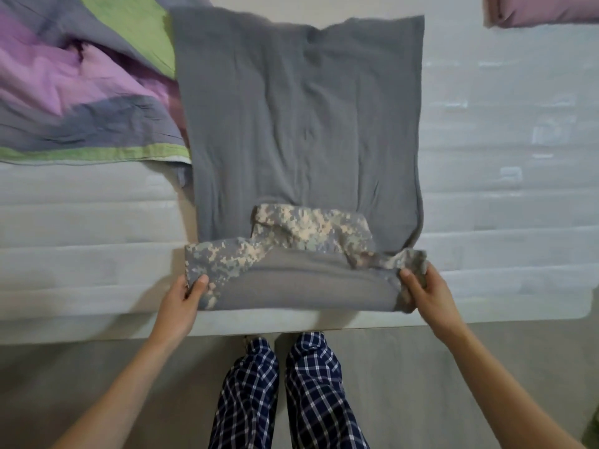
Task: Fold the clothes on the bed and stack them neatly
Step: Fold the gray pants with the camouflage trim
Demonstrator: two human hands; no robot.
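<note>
A grey shirt [301, 118] with camouflage collar and shoulders lies flat on the white bed [502, 157], its sides folded in to a long rectangle. The camouflage end nearest me is turned up over the grey body. My left hand [186, 294] pinches the near left corner of that folded end, thumb on top. At the near right corner my right hand [421, 288] grips the bunched camouflage cloth. Both hands sit close to the bed's front edge.
A crumpled quilt [81, 89] in purple, grey and green lies at the back left, touching the shirt's left side. A pink pillow [544, 9] shows at the top right corner. Below the bed edge are the floor and my legs in checked trousers [282, 390].
</note>
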